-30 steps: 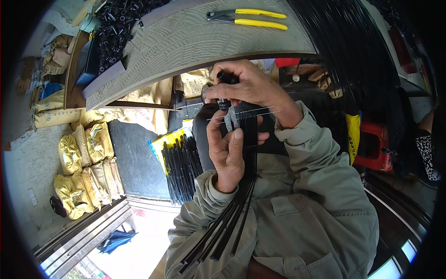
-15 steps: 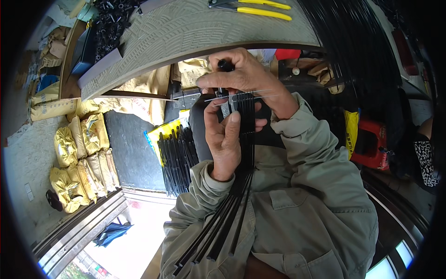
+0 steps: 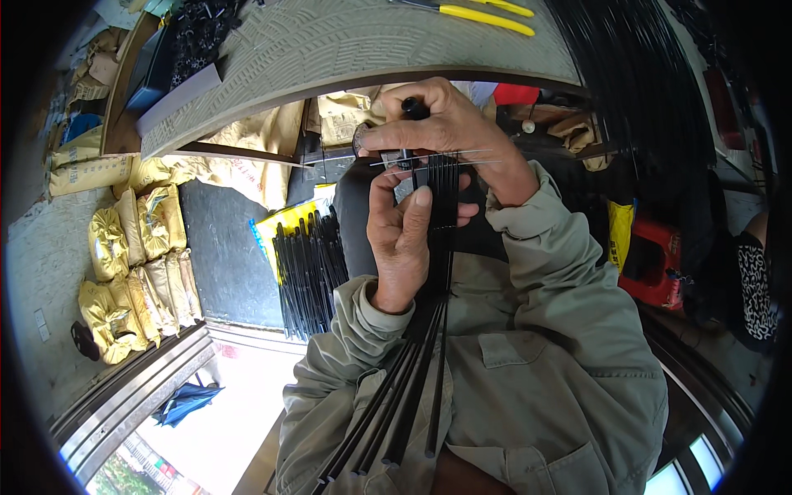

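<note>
In my left hand [image 3: 400, 239] is a fan of thin black rods [image 3: 444, 206], gripped near their upper ends between thumb and fingers. The loose ends of the rods run down across my lap and spread apart. Above it, my right hand [image 3: 445, 124] is closed around a small upright black cylinder [image 3: 414, 107], its rounded top showing above the thumb. The lower end of the cylinder comes down beside the rods' upper ends. Thin pale wires [image 3: 470, 157] cross the rods there, just under the right hand. My right fingertips are partly hidden.
Ahead is a grey worktop [image 3: 346, 41] bearing yellow-handled pliers [image 3: 487, 18], small black parts [image 3: 198, 41] and long black rods [image 3: 635, 74]. Another rod bundle [image 3: 309, 272] stands left of my lap. Yellow sacks [image 3: 136, 289] line the left wall. A red plastic stool [image 3: 656, 264] is at right.
The whole view has shifted slightly. My right hand and the black cylinder sit a little farther right and higher; both hands keep their grips on the cylinder and the rods.
</note>
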The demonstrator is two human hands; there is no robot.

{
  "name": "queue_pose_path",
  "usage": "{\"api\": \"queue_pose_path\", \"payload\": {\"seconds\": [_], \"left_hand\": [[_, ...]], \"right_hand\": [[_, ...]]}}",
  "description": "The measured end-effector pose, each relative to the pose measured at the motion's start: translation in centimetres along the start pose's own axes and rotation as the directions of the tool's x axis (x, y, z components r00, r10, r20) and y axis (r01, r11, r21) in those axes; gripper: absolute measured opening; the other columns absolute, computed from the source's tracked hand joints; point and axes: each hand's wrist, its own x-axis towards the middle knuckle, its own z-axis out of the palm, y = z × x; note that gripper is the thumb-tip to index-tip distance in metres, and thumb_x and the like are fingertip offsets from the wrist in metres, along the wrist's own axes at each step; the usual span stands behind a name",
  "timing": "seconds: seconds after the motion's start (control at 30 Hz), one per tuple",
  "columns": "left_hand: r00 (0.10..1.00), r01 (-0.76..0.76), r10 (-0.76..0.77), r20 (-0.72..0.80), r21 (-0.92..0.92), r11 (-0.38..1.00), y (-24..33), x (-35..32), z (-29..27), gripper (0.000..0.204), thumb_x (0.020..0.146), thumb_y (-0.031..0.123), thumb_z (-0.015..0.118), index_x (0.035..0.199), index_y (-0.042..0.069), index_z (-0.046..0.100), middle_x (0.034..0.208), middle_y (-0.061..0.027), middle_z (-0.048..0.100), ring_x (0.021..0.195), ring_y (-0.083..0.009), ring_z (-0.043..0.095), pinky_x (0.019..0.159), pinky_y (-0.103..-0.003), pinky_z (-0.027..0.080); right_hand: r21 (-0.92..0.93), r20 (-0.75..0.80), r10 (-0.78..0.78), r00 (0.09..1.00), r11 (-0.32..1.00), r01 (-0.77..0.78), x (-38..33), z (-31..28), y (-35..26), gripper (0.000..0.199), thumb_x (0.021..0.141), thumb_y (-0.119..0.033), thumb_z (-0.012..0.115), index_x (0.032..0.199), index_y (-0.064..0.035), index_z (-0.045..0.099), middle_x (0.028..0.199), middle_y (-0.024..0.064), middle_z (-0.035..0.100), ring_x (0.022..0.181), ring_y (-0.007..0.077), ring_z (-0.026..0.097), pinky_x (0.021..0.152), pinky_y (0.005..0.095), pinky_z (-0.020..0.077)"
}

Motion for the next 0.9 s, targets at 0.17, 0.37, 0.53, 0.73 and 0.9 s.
{"api": "queue_pose_path", "payload": {"seconds": [0.17, 0.37, 0.53, 0.73, 0.9], "left_hand": [[1.000, -0.004, 0.005, 0.009, -0.029, 1.000, 0.1, -0.2, -0.1, 0.028, 0.091, 0.013, 0.043, 0.114, 0.004, 0.029, 0.100, -0.0240, 0.056, 0.078, -0.0255, 0.063, 0.067, -0.030, 0.053], [0.998, -0.055, 0.055, -0.022, 0.001, 0.999, 0.3, -0.4, 0.5, 0.031, 0.091, 0.012, 0.042, 0.117, 0.003, 0.028, 0.098, -0.0232, 0.057, 0.077, -0.0246, 0.063, 0.067, -0.029, 0.053], [0.997, -0.072, 0.073, -0.019, 0.067, 0.995, 0.3, -0.5, 0.2, 0.032, 0.092, 0.011, 0.041, 0.119, 0.003, 0.027, 0.095, -0.0222, 0.058, 0.076, -0.0240, 0.063, 0.067, -0.029, 0.052], [0.994, -0.093, 0.096, -0.044, 0.061, 0.994, 0.3, -0.5, 0.2, 0.031, 0.092, 0.010, 0.041, 0.118, 0.002, 0.027, 0.092, -0.0214, 0.059, 0.075, -0.0240, 0.063, 0.066, -0.029, 0.052], [0.994, -0.102, 0.104, -0.025, 0.054, 0.993, 0.1, -0.7, 0.1, 0.029, 0.091, 0.009, 0.041, 0.116, 0.002, 0.028, 0.093, -0.0219, 0.059, 0.076, -0.0243, 0.063, 0.066, -0.030, 0.052]], "right_hand": [[-0.019, 0.058, 0.010, 0.998, 1.000, -0.009, 0.1, 0.0, -0.4, 0.043, 0.069, -0.020, 0.073, 0.052, -0.0079, 0.036, 0.051, -0.0059, 0.028, 0.049, 0.0022, 0.029, 0.044, 0.0236, 0.0214], [-0.004, 0.073, 0.007, 0.997, 1.000, -0.007, 0.2, -0.1, -0.9, 0.044, 0.069, -0.024, 0.074, 0.052, -0.0076, 0.038, 0.051, -0.0069, 0.029, 0.049, 0.0023, 0.027, 0.045, 0.0234, 0.0202], [-0.001, 0.019, 0.016, 1.000, 1.000, -0.016, 0.0, 0.3, -1.1, 0.041, 0.070, -0.025, 0.074, 0.051, -0.0075, 0.041, 0.050, -0.0073, 0.031, 0.049, 0.0018, 0.028, 0.045, 0.0221, 0.0209], [0.247, -0.085, 0.055, 0.995, 0.968, -0.032, -0.4, 0.8, 0.2, 0.042, 0.069, -0.026, 0.074, 0.050, -0.0067, 0.042, 0.049, -0.0070, 0.032, 0.048, 0.0017, 0.029, 0.044, 0.0222, 0.0212], [0.211, -0.079, 0.095, 0.992, 0.974, -0.077, -0.6, 0.5, 0.4, 0.042, 0.069, -0.026, 0.074, 0.049, -0.0067, 0.043, 0.049, -0.0071, 0.033, 0.047, 0.0020, 0.030, 0.043, 0.0226, 0.0214]]}}
